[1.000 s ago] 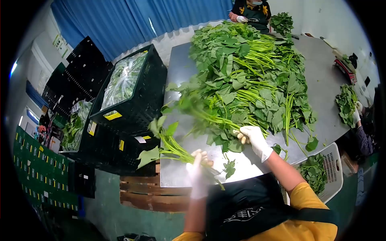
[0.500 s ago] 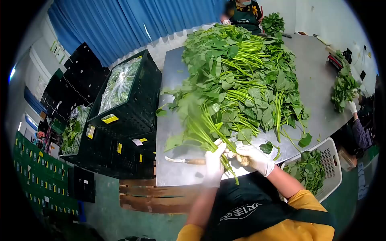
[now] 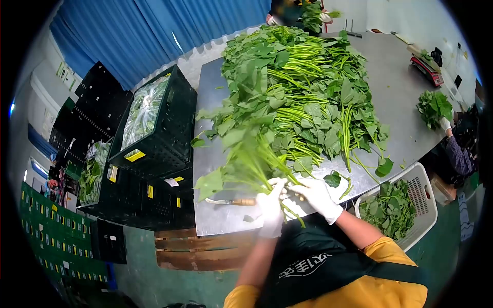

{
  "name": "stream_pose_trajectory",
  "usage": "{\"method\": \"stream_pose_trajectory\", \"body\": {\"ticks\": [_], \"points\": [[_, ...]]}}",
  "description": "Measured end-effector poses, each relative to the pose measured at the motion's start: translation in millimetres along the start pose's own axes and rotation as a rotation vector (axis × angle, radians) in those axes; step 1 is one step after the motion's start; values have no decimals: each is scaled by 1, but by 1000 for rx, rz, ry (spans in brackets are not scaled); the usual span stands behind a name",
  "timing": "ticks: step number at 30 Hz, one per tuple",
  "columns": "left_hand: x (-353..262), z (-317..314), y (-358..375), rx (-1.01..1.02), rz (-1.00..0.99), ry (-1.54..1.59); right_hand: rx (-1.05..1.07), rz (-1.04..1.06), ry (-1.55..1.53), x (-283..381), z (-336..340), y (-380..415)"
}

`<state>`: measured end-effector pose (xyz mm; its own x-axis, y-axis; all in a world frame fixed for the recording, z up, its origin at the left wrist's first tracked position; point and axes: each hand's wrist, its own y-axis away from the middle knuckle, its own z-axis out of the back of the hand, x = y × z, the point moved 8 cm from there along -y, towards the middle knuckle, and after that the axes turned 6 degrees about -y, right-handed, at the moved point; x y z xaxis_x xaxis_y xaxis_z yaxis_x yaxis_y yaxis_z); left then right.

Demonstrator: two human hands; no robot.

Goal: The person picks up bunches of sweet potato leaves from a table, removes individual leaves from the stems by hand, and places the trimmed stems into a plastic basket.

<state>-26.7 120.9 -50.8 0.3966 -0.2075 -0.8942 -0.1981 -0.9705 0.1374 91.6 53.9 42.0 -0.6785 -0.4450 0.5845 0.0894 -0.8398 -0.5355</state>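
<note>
Both gloved hands, left hand [image 3: 270, 205] and right hand [image 3: 316, 195], grip one bunch of greens [image 3: 246, 159] over the steel table [image 3: 400, 102] before blue curtains [image 3: 154, 31]

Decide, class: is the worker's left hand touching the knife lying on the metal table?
Apart. The head view shows the left hand closed on the bunch of greens, while the knife lies flat beside it with table showing between.
</note>
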Motion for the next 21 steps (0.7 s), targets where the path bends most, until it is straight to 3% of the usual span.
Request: {"method": "stream_pose_trajectory", "body": {"ticks": [2, 4, 6, 9, 10, 16, 18, 21], "points": [[21, 19, -12, -33, -22, 89, -17, -634, -1018, -41, -17, 8], [15, 33, -7, -204, 21, 110, 1, -718, -1029, -39, -9, 11], [4, 19, -2, -146, 41, 101, 143, -695, -1049, -36, -19, 13], [-10, -35, 18, 240, 232, 168, 192, -653, -1002, -33, -24, 11], [-8, -37, 17, 213, 254, 93, 226, -639, -993, -32, -26, 11], [-10, -52, 17, 325, 237, -24, 205, -540, -823, -30, -6, 16], [-31, -70, 29, 335, 191, -24, 41, -782, -899, -46, -6, 29], [-21, -71, 26, 265, 189, 20, -26, -775, -805, -64, -10, 41]]}}
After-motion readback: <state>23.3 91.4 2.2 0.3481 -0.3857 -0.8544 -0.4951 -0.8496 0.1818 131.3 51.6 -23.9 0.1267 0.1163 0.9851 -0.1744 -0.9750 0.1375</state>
